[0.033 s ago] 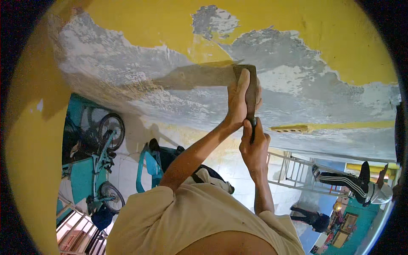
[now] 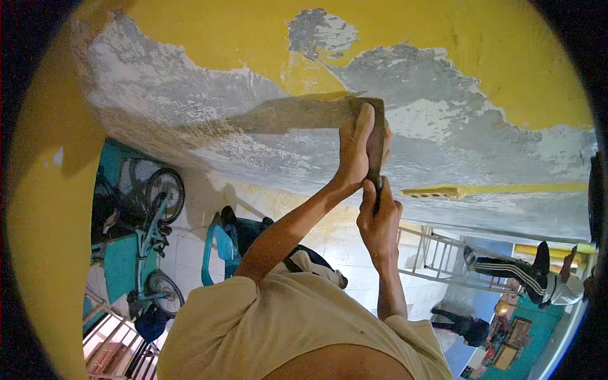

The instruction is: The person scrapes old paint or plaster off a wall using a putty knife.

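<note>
A long dark scraper [image 2: 376, 142] stands with its broad end against the wall [image 2: 430, 120], where yellow paint gives way to a patchy grey and white surface. My left hand [image 2: 353, 152] is wrapped round the blade, thumb laid along its face and the other fingertips showing past the far side. Below it, my right hand [image 2: 381, 223] is closed on the dark handle, thumb pointing up towards the blade. The two hands nearly touch. Ragged edges of yellow paint [image 2: 316, 79] surround the scraper's tip, and a shadow falls across the wall to its left.
At the left, a bicycle [image 2: 158, 247] stands by a teal wall. A turquoise plastic chair [image 2: 218, 247] holding dark items is behind my left arm. At right are a metal ladder [image 2: 437, 253], a person in striped trousers [image 2: 516, 271] on it, and another person [image 2: 465, 326] beyond.
</note>
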Available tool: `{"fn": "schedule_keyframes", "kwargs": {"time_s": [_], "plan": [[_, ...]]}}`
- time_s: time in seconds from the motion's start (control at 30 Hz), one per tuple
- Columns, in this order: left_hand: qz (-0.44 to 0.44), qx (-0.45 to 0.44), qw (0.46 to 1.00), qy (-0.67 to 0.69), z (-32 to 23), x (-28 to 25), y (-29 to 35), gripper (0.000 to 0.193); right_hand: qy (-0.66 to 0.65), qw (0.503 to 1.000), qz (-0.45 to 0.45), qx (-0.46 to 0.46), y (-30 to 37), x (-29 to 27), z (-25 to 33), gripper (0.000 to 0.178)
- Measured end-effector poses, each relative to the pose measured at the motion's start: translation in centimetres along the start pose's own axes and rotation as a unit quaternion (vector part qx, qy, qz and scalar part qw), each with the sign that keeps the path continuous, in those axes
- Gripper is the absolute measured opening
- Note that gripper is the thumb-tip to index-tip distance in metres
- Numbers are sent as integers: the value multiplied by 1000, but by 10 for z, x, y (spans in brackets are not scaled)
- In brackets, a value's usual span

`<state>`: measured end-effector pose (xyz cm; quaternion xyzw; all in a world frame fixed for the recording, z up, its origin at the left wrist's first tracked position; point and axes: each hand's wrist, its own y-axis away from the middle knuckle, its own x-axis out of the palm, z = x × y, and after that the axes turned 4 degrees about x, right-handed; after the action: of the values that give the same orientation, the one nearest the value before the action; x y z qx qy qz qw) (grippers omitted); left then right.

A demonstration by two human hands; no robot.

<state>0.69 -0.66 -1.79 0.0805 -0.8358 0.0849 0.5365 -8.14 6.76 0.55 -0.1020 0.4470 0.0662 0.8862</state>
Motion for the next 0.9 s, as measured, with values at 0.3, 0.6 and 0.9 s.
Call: {"fn": "schedule_keyframes", "kwargs": {"time_s": [0.3,0.6,0.9], "plan": [[-29,4,998,-49,-17,3,3,46,-48,998,0,47,4,6,9,14],[-41,5,998,-45,-16,11,11,44,-23,1000,6,17,5,-5,13,11],[-56,2,997,-53,-15,5,10,50,-18,1000,-13,-5,7,3,9,18]]}}
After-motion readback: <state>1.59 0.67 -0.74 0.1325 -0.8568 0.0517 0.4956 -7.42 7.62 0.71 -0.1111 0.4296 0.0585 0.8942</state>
